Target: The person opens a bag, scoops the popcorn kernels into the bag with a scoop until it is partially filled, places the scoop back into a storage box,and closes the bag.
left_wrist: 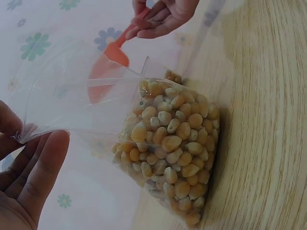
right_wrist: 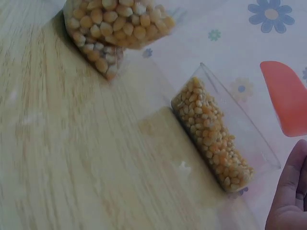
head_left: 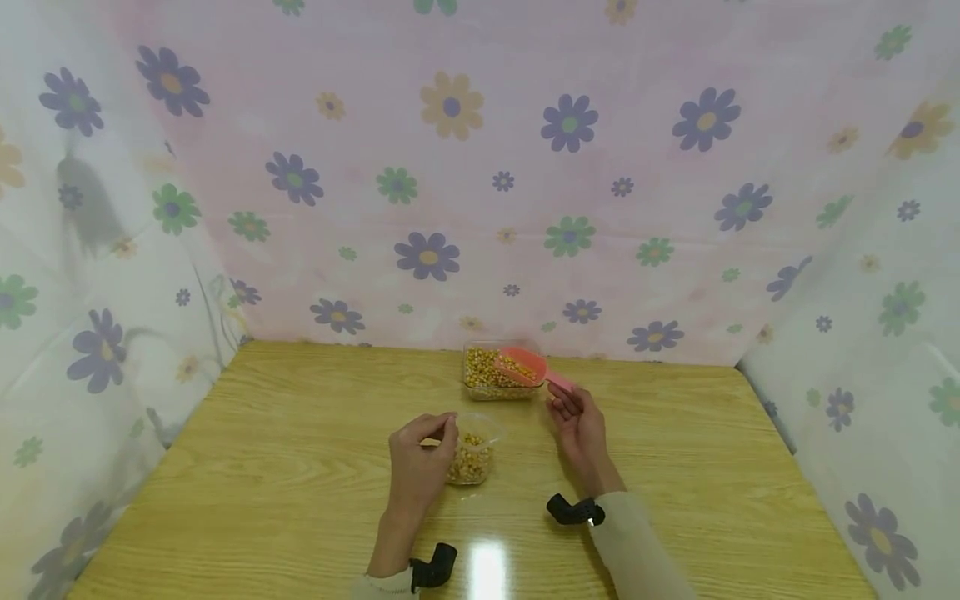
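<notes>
My left hand [head_left: 422,460] pinches the rim of a clear plastic bag [left_wrist: 62,103] between thumb and fingers. The bag stands on the table, its lower part full of corn kernels [left_wrist: 172,143]. My right hand [head_left: 585,435] holds the handle of a pink-red scoop [right_wrist: 288,103]. In the right wrist view the scoop is above and apart from a clear rectangular container [right_wrist: 259,143] of corn kernels. From the head view, kernels show at the scoop's mouth; whether they lie in it I cannot tell. The handle's grip is mostly outside the right wrist view.
The container stands near the back edge of the wood-grain table [head_left: 300,483], behind the bag. A flowered cloth [head_left: 495,208] hangs behind the table and along both sides. Each wrist wears a black camera mount [head_left: 435,567].
</notes>
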The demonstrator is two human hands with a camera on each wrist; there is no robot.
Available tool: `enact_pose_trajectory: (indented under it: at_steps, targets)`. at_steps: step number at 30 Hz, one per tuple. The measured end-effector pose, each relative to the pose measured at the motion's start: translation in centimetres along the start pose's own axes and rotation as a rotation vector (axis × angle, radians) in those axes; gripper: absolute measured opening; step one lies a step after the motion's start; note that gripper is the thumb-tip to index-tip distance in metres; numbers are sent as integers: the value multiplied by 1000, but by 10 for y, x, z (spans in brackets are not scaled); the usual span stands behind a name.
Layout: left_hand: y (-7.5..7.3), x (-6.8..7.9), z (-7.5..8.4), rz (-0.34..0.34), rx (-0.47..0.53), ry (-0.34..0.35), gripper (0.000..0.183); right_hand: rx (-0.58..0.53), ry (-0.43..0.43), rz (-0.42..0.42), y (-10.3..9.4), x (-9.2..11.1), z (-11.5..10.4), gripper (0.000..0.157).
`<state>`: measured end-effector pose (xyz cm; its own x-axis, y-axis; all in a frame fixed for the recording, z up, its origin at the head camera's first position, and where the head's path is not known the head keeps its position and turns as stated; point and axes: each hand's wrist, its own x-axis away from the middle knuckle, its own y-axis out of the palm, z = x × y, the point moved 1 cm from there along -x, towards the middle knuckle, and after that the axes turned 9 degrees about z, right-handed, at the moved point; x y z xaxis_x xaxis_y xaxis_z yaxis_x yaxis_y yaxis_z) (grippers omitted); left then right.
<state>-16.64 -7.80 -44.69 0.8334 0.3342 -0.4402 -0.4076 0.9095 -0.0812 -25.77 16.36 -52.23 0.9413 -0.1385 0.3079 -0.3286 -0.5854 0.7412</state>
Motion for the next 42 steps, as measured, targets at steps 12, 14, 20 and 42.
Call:
enact_pose_trajectory:
  at_steps: [12,14,20,42]
  targets:
    - [0,0,0,-9,-6,-1,14,34,-60,-96,6,21,-1,52]
    - [0,0,2,-10,-4,3,14,33,-62,-109,7,26,-2,54]
    - [1,-1,0,-10,-5,5,13,77,-52,-186,11,44,-2,58]
    - [5,2,-35,-37,15,54,16,445,-370,-313,20,80,-13,38]
